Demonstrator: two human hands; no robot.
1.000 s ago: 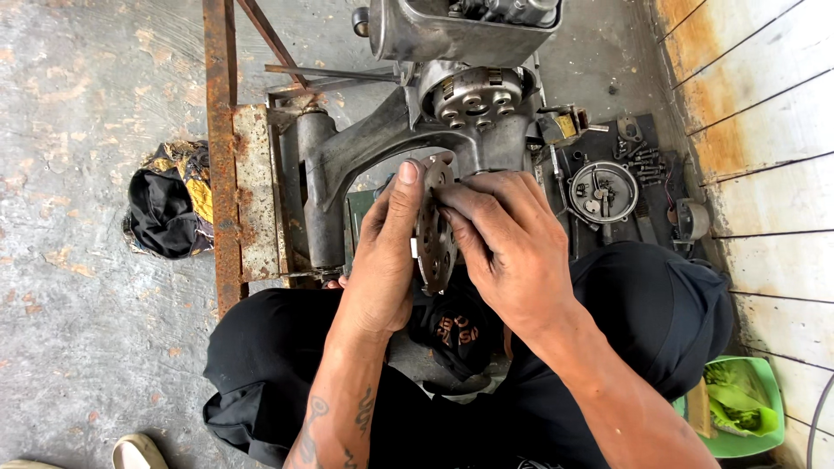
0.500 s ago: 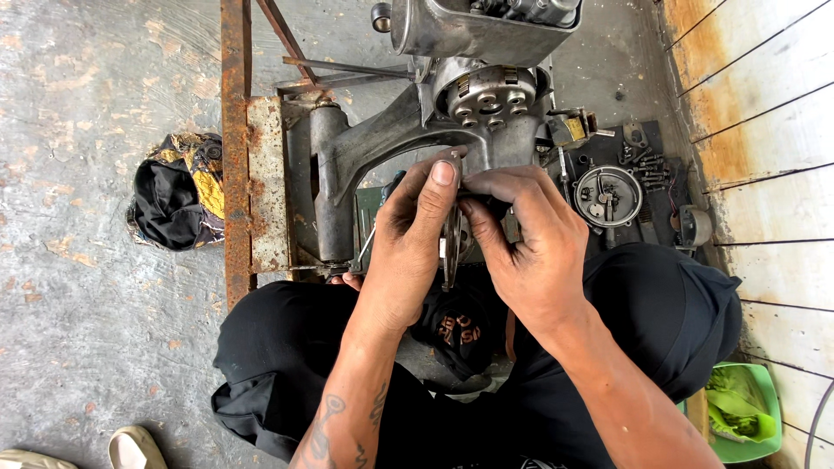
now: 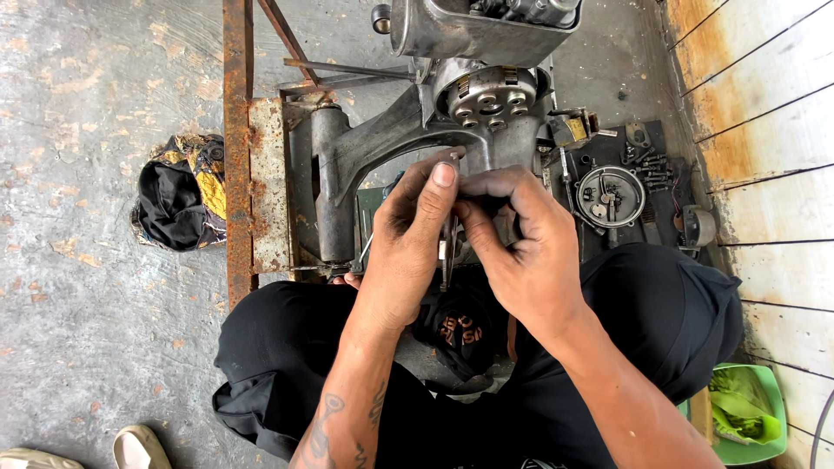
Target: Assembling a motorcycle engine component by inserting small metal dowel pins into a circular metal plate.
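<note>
My left hand (image 3: 408, 230) and my right hand (image 3: 521, 243) meet in front of me, both pinching a thin round metal disc (image 3: 449, 247) that stands on edge between the fingertips. The disc is mostly hidden by my fingers. Just beyond my hands sits a grey metal engine casing (image 3: 365, 165) with a round clutch-like hub (image 3: 488, 97) on top. I sit cross-legged in black trousers, with a dark cloth (image 3: 460, 326) in my lap.
A rusty steel frame (image 3: 236, 139) holds the engine on a concrete floor. A black mat on the right carries a round metal cover (image 3: 610, 196), bolts and small parts. A black and yellow rag (image 3: 178, 195) lies left; a green bowl (image 3: 747, 412) lower right.
The disc has turned from lying flat under my palms to standing edge-on between my fingertips. My hands drew together and rose slightly toward the casing.
</note>
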